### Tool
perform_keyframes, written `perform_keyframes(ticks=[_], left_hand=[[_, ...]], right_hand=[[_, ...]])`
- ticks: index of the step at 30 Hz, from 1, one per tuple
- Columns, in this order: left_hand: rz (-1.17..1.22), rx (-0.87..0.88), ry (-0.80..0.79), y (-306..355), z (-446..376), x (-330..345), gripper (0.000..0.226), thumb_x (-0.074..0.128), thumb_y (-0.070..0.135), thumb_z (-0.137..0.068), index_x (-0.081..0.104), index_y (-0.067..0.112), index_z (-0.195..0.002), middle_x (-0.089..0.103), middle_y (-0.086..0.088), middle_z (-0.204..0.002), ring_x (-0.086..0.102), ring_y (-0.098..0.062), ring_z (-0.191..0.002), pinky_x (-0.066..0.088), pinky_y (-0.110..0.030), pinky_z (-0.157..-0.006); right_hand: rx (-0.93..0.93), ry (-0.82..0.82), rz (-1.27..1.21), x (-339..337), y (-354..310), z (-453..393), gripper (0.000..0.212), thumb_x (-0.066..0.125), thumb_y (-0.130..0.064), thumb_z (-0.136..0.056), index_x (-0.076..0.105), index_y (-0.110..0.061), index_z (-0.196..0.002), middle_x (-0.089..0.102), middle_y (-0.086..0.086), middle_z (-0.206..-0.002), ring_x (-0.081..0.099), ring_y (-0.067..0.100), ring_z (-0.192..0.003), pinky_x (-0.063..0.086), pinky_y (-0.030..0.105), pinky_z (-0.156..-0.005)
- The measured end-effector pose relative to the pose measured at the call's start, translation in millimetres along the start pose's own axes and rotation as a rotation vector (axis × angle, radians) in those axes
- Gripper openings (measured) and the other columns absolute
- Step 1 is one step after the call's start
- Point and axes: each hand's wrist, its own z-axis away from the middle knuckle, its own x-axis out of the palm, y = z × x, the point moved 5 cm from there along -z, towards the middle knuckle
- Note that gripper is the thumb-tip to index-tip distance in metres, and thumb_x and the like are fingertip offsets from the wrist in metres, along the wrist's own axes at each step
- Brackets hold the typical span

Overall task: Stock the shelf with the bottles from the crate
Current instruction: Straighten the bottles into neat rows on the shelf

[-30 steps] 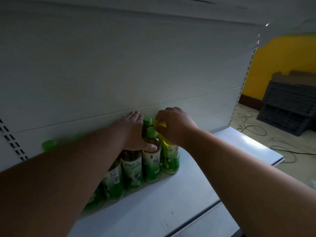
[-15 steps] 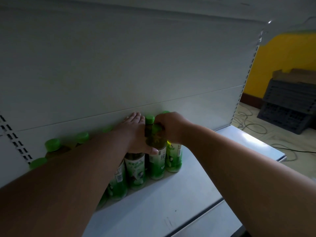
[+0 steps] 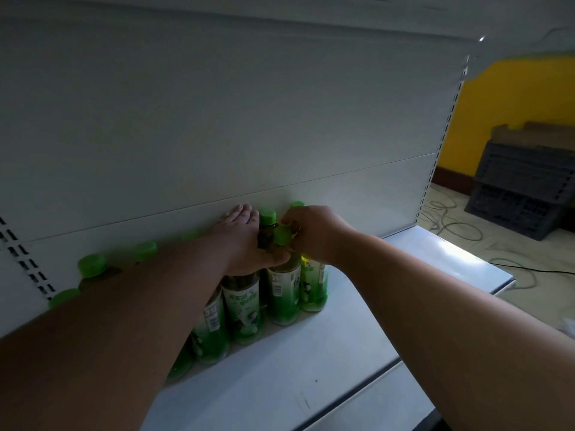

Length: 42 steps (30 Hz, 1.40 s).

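Several green-capped tea bottles (image 3: 245,306) stand in rows on the white shelf (image 3: 326,353) against its back panel. My left hand (image 3: 245,241) lies flat over the tops of the bottles, fingers pointing at the panel, thumb against a front bottle (image 3: 283,293). My right hand (image 3: 314,233) is closed around the neck of the rightmost bottle (image 3: 313,283), which stands on the shelf at the row's right end. More green caps (image 3: 92,265) show to the left, behind my left forearm. The crate the bottles come from is out of sight.
The shelf's bare surface stretches right to its corner (image 3: 497,281). Slotted uprights (image 3: 441,141) frame the back panel. On the floor beyond lie cables (image 3: 451,225), with stacked dark crates (image 3: 522,188) and cardboard against a yellow wall.
My right hand has gone from the bottle's cap down to its neck. The view has shifted, so more caps show on the left. My left hand stays on the bottles.
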Motion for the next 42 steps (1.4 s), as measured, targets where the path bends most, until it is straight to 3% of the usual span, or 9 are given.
perform_keyframes(ticks=[4,10,13,17,21,24,29,34,42], left_hand=[[0.0,-0.001,0.008,0,0,-2,0.141,0.012,0.1,-0.054,-0.008,0.005,-0.157,-0.012,-0.014,-0.165,-0.01,-0.025,-0.153,0.004,-0.045,-0.124],[0.206,0.021,0.063,-13,24,-23,0.125,0.046,0.086,-0.071,-0.001,0.011,-0.159,-0.004,-0.003,-0.167,0.0,-0.015,-0.153,0.011,-0.039,-0.124],[0.099,0.038,0.031,-29,39,-37,0.124,0.052,0.082,-0.072,-0.002,0.012,-0.159,-0.004,-0.002,-0.167,0.002,-0.015,-0.153,0.014,-0.039,-0.123],[-0.028,-0.027,-0.076,-48,54,-19,0.137,0.042,0.095,-0.062,-0.008,0.01,-0.158,-0.013,-0.007,-0.166,-0.007,-0.02,-0.153,0.007,-0.041,-0.124],[0.021,-0.05,-0.006,-51,52,-1,0.149,-0.014,0.102,-0.043,-0.006,0.008,-0.158,-0.011,-0.012,-0.166,-0.009,-0.021,-0.153,0.004,-0.041,-0.124],[0.082,-0.064,0.018,-52,53,-2,0.125,-0.008,0.09,-0.062,-0.005,0.01,-0.158,-0.011,-0.009,-0.166,-0.01,-0.017,-0.153,0.0,-0.038,-0.124],[0.14,-0.067,0.019,-49,58,-3,0.109,-0.008,0.078,-0.07,-0.004,0.015,-0.159,-0.013,-0.003,-0.166,-0.011,-0.014,-0.152,-0.001,-0.037,-0.124],[0.162,-0.062,0.018,-49,61,-5,0.103,-0.006,0.074,-0.075,-0.003,0.015,-0.159,-0.013,-0.003,-0.166,-0.012,-0.012,-0.152,-0.002,-0.035,-0.123],[0.187,-0.064,0.028,-47,62,-7,0.103,-0.004,0.072,-0.075,-0.001,0.014,-0.159,-0.011,-0.002,-0.167,-0.01,-0.011,-0.152,-0.002,-0.032,-0.123]], right_hand=[[0.052,0.072,-0.089,-3,8,5,0.037,0.066,-0.018,-0.088,0.064,-0.023,-0.124,0.067,-0.002,-0.104,0.06,0.018,-0.085,0.048,0.026,-0.072],[0.044,0.137,-0.146,-10,-3,12,0.028,0.066,-0.019,-0.09,0.065,-0.021,-0.118,0.065,-0.003,-0.096,0.061,0.018,-0.081,0.042,0.021,-0.058],[-0.004,0.093,-0.159,-9,-28,11,0.027,0.063,-0.018,-0.093,0.064,-0.018,-0.119,0.062,0.0,-0.098,0.061,0.02,-0.085,0.053,0.03,-0.068],[-0.076,-0.032,0.018,6,-56,2,0.03,0.051,-0.013,-0.095,0.063,-0.014,-0.123,0.066,0.006,-0.113,0.063,0.026,-0.102,0.041,0.026,-0.069],[-0.123,-0.109,0.131,20,-71,-4,0.028,0.046,-0.01,-0.098,0.062,-0.01,-0.121,0.066,0.009,-0.116,0.062,0.026,-0.103,0.036,0.024,-0.067],[-0.136,-0.172,0.112,28,-78,-7,0.025,0.044,-0.018,-0.102,0.061,-0.009,-0.117,0.066,0.011,-0.11,0.062,0.025,-0.092,0.041,0.027,-0.063],[-0.165,-0.193,0.077,32,-76,-1,0.036,0.061,-0.037,-0.095,0.058,-0.014,-0.122,0.066,0.006,-0.109,0.062,0.023,-0.095,0.049,0.032,-0.076],[-0.184,-0.111,0.14,24,-75,-6,0.034,0.067,-0.036,-0.091,0.063,-0.013,-0.116,0.066,0.006,-0.11,0.06,0.025,-0.099,0.036,0.027,-0.073],[-0.188,-0.101,0.117,24,-70,-9,0.031,0.066,-0.025,-0.091,0.064,-0.014,-0.119,0.066,0.005,-0.112,0.061,0.024,-0.102,0.037,0.026,-0.073]])
